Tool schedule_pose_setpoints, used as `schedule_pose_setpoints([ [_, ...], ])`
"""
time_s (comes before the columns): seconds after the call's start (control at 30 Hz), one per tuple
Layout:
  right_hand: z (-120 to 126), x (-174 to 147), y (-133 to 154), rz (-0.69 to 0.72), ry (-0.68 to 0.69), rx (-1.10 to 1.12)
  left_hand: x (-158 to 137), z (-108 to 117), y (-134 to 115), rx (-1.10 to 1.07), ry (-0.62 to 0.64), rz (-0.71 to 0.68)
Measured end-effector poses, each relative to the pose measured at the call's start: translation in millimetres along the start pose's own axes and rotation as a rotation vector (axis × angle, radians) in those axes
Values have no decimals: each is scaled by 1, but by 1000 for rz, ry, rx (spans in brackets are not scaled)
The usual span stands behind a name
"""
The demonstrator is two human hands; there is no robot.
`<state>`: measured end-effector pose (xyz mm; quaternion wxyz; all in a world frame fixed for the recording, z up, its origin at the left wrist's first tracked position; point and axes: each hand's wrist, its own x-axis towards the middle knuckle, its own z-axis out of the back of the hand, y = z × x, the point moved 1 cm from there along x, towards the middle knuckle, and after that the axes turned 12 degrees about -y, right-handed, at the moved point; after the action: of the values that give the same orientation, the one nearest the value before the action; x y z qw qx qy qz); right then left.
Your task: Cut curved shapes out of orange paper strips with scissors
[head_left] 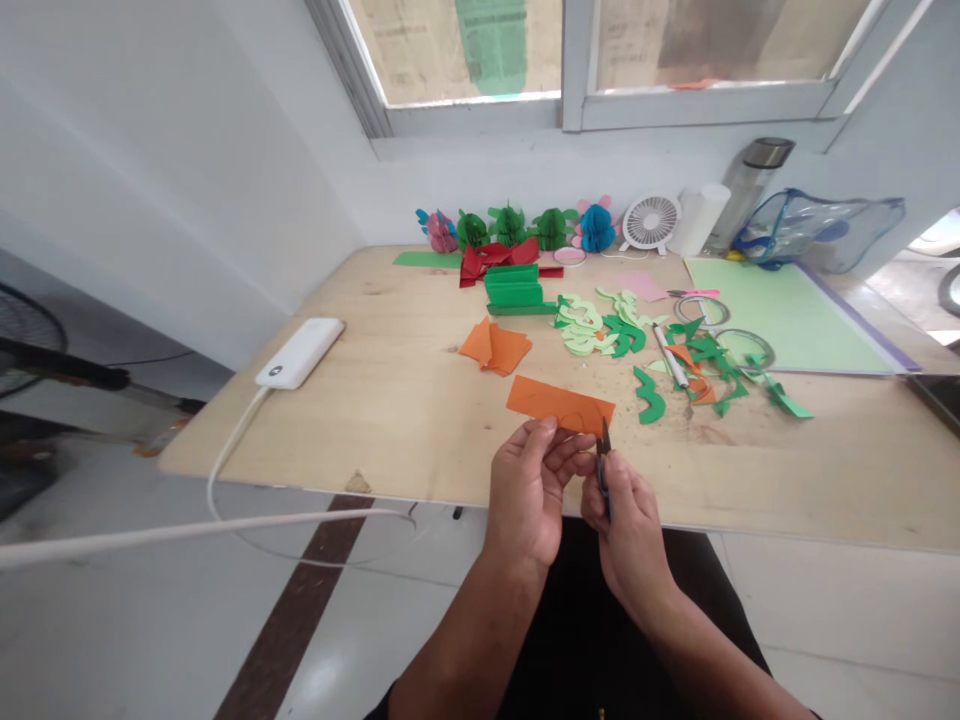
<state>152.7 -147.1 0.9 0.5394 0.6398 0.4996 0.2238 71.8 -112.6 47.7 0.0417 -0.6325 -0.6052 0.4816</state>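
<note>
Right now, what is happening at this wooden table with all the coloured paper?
A person sits at the plywood table and cuts paper. The left hand holds an orange paper strip by its near edge, and the right hand holds small scissors with the blades at the strip's right end. A curved line is drawn on the strip. Folded orange pieces, green cut-out shapes and a white power bank lie on the table. Paper honeycomb balls stand by the wall.

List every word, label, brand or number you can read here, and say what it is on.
None can be read.
Power bank: only a small dark mark, too small to read.
Orange paper in the left hand: a drawn line, no text.
Papers behind the window: faint print, too blurred to read.
</note>
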Motion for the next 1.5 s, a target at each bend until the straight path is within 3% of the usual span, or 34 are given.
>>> schedule_pose_setpoints([
  [0.5,0,0,0,-56,-25,63,-2,-2,0,3,9,10],
  [1.5,-1,-2,-1,-22,-52,68,-6,-4,-1,9,0,13],
])
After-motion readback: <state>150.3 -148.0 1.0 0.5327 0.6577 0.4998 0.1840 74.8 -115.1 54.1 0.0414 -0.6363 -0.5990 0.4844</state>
